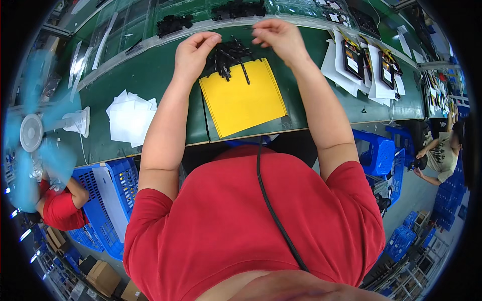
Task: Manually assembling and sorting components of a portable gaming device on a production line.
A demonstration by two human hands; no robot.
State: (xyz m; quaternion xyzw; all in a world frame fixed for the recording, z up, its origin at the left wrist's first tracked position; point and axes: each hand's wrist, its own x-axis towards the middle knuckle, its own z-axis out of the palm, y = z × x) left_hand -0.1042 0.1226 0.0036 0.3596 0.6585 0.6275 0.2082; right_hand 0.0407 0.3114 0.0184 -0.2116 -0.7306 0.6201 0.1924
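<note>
A pile of small slim black parts [232, 54] lies across the far edge of a yellow sheet [243, 100] on the green workbench. To the left of the pile, my left hand [195, 54] is closed in a pinch, thumb and forefinger together; what is between them is too small to make out. My right hand [282, 41] hovers to the right of the pile, also pinching. A thin dark bit shows by its fingertips, but I cannot tell its kind. One black part reaches farther down onto the yellow sheet than the others.
White papers [131, 118] are stacked at left, near a blue-bladed fan [31, 133]. Dark boxed devices with wires [354, 61] rest on white sheets at right. Black parts [174, 25] fill clear trays behind. A blue crate [108, 200] stands lower left; other people work at both sides.
</note>
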